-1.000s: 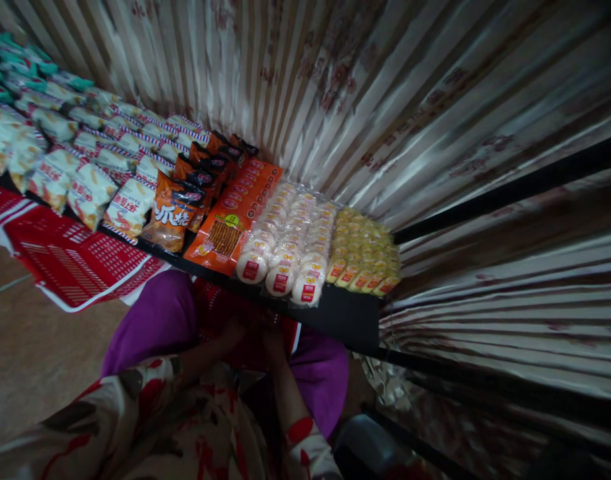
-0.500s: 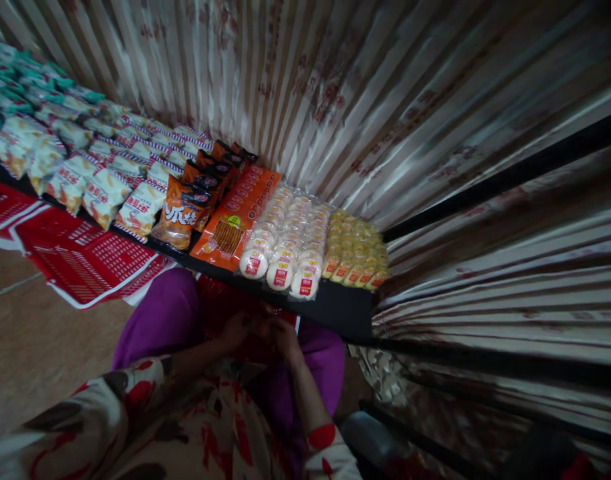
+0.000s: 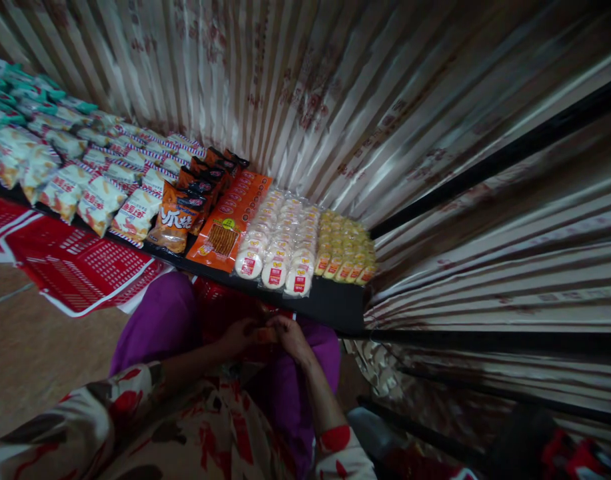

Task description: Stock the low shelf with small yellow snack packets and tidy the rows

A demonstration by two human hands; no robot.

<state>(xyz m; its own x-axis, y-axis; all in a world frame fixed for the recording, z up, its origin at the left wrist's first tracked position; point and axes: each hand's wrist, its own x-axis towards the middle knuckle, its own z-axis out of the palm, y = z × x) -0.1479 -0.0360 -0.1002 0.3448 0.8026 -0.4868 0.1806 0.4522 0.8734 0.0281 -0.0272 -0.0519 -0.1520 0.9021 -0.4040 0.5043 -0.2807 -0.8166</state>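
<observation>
Low over my lap, at the shelf's front edge, my left hand (image 3: 239,337) and my right hand (image 3: 290,337) are close together with fingers curled. Between them is a small orange-brown packet (image 3: 265,335), pinched from both sides; its print is too dark to read. Below and behind the hands a red basket (image 3: 218,297) shows in part, mostly hidden by the shelf and my arms. Just above on the black shelf (image 3: 335,303) lie rows of round white wrapped crackers (image 3: 275,270) and small yellow wrapped snacks (image 3: 345,250).
Farther left on the shelf are a flat orange snack bag (image 3: 230,223), orange-and-black bags (image 3: 175,217), white snack bags (image 3: 102,200) and green-topped bags (image 3: 15,90). Red baskets (image 3: 80,267) stand under the front edge. A pleated curtain (image 3: 295,100) and a black bar (image 3: 485,163) bound the back and right.
The view has shifted slightly, so the shelf goods sit a little farther left. My right hand has risen a little, and the small packet between my hands shows more clearly.
</observation>
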